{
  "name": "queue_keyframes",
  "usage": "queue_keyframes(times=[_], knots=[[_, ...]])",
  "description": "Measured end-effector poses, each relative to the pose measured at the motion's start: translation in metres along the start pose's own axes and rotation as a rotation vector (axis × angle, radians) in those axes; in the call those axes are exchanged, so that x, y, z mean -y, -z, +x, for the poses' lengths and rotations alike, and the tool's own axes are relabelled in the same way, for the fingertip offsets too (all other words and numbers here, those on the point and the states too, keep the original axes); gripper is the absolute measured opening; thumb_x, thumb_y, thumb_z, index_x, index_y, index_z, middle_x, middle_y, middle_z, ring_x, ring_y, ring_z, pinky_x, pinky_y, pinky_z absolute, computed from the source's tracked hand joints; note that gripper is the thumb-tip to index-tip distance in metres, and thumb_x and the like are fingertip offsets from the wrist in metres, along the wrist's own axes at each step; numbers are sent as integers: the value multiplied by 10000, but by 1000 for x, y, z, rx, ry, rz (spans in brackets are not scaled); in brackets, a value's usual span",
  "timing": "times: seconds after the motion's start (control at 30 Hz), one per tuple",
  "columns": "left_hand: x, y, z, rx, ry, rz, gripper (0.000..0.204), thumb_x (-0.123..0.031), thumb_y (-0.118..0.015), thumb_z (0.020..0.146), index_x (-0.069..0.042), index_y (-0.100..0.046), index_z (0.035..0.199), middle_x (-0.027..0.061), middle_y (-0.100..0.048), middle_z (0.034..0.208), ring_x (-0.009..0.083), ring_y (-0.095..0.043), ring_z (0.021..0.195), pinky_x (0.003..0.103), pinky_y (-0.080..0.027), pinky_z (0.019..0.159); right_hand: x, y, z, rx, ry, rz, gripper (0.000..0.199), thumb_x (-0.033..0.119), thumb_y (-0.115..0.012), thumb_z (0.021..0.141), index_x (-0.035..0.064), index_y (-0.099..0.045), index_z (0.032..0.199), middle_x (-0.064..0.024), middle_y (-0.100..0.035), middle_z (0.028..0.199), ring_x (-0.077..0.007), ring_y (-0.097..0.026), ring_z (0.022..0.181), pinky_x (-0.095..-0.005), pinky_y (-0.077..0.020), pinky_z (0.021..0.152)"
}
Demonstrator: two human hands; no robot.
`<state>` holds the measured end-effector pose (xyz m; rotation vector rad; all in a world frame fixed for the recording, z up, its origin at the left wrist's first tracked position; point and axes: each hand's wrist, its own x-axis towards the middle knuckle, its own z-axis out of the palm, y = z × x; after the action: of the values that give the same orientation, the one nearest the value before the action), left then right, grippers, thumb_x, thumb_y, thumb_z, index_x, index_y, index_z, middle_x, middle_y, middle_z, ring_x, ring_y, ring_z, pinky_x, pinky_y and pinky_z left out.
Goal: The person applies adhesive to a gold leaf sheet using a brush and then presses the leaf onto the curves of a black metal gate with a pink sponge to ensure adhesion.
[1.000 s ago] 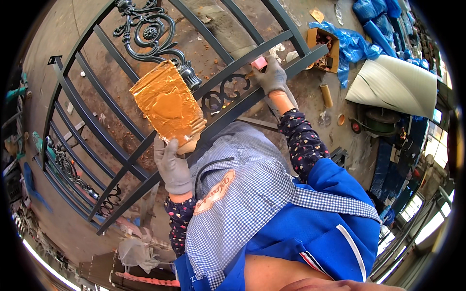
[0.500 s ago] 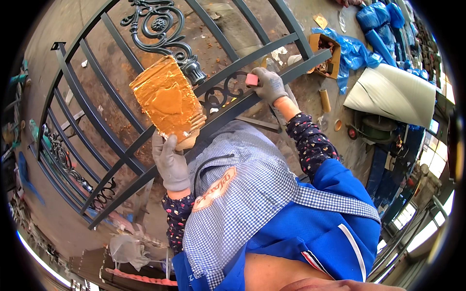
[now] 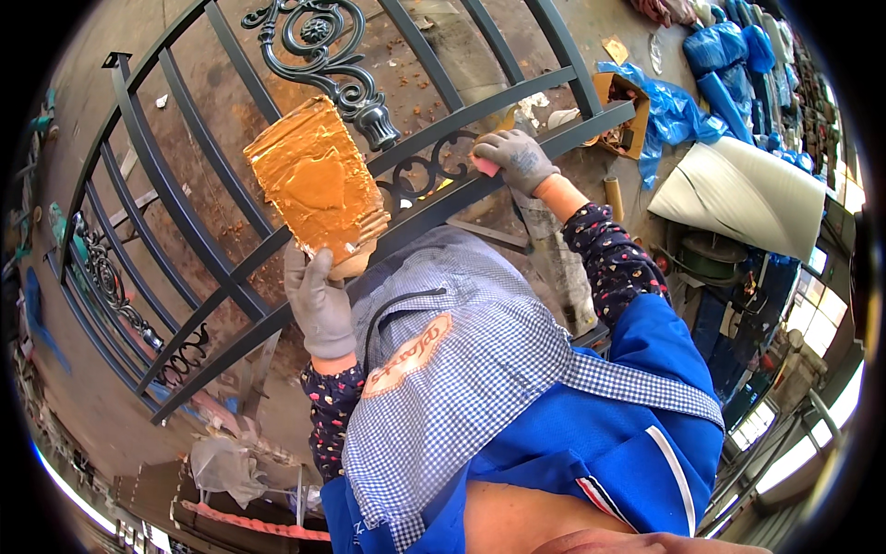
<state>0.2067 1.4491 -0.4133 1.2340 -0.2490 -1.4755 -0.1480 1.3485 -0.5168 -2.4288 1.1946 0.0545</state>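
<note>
The top edge crops the railing; the right grip partly hides a pink block.

Gaps left between the flat dark-grey metal bars | upper middle blocked by a glossy dark scrolled metal ornament | lower band narrowed by small black metal scrolls | bars partly screened by an orange-coated rectangular board

Bright scene — windows glare at right — edges bend, rim black.
</note>
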Motion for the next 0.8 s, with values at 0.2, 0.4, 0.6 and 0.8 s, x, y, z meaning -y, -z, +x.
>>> queue_keyframes(times=[0.2, 0.4, 0.6, 0.8], knots=[[3, 1, -2, -11, -6, -18, 437, -131, -635, 898, 5, -553, 1305, 107, -633, 1232, 200, -630, 1107, 327, -508, 958, -15, 13, 1, 81, 69, -107, 237, 121, -648, 803, 179, -639, 1033, 6, -647, 1125, -231, -616, 1059, -371, -480, 903], [4, -1, -4, -19, 1, -14, 420, -129, -627, 904, 8, -553, 1295, 110, -643, 1206, 204, -643, 1085, 329, -524, 937, -7, 6, 14, 98, 246, -40, 229, 129, -648, 806, 185, -646, 1028, 14, -647, 1119, -220, -604, 1088, -362, -479, 913], [3, -3, -5, -21, -15, -39, 413, -129, -628, 905, 12, -554, 1286, 115, -643, 1206, 206, -647, 1078, 325, -532, 927, -28, 23, 16, 228, 282, -199, 230, 142, -652, 802, 198, -650, 1025, 27, -650, 1120, -203, -597, 1086, -364, -472, 908], [10, 3, -6, -47, -16, -44, 410, -128, -634, 903, 2, -557, 1284, 104, -643, 1205, 197, -647, 1075, 321, -532, 922, -17, 17, 21, 140, 346, -144, 230, 145, -659, 798, 212, -644, 1018, 32, -652, 1088, -201, -593, 1081, -347, -460, 905]])
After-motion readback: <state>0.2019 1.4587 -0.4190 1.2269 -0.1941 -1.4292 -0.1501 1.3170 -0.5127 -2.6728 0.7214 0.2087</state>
